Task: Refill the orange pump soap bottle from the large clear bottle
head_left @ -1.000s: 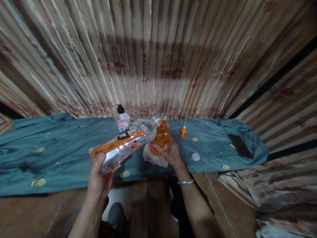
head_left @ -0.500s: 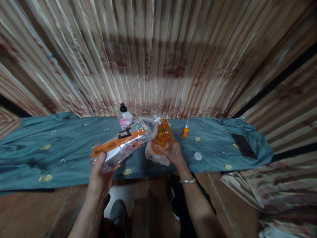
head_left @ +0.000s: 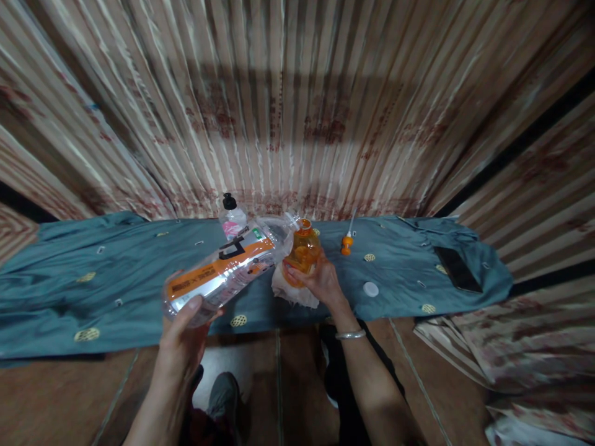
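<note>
My left hand (head_left: 183, 337) grips the base of a large clear plastic bottle (head_left: 227, 269) with an orange label. The bottle is tipped nearly flat, its mouth against the open top of a small orange bottle (head_left: 302, 253). My right hand (head_left: 320, 282) holds that small orange bottle upright over a crumpled white cloth (head_left: 290, 290). Both rest above a table covered in teal cloth (head_left: 93, 291). A silver bangle sits on my right wrist.
A small clear bottle with a black cap and pink label (head_left: 231, 218) stands behind the big bottle. An orange pump nozzle (head_left: 346, 241) and a white cap (head_left: 370, 288) lie to the right. A dark phone (head_left: 458, 269) lies far right. Striped curtains hang behind.
The large bottle's base has dropped slightly and shifted left with my left hand. The small orange bottle and my right hand have stayed nearly still.
</note>
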{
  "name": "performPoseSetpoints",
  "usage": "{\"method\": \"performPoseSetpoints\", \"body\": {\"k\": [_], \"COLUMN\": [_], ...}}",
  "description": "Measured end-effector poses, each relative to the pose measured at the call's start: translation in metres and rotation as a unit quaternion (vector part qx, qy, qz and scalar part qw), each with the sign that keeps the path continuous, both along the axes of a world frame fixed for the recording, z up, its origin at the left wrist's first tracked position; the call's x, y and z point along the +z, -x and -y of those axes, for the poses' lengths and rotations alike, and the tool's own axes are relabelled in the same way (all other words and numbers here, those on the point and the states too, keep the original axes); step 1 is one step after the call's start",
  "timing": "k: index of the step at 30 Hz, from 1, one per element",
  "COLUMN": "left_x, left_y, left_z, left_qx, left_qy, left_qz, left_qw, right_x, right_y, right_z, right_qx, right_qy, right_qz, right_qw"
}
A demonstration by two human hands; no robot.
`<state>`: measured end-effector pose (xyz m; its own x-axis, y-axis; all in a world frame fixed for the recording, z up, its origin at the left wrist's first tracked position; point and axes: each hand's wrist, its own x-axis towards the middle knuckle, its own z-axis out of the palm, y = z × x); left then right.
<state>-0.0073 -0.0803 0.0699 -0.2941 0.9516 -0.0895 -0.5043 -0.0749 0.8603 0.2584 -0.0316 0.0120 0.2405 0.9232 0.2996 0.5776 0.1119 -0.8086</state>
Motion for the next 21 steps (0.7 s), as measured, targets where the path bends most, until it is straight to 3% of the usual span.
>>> {"method": "performPoseSetpoints", "body": {"k": [21], "left_x": [0.0041], "left_y": [0.0008], "left_z": [0.0038], "left_qx": [0.013], "left_qy": [-0.027], "left_qz": [-0.040], "left_qw": [0.999], "right_x": [0.0017], "right_y": [-0.0004], "right_z": [-0.0013], "right_qx": [0.008], "right_qy": [-0.010], "right_qz": [-0.011], "right_qw": [1.000]}}
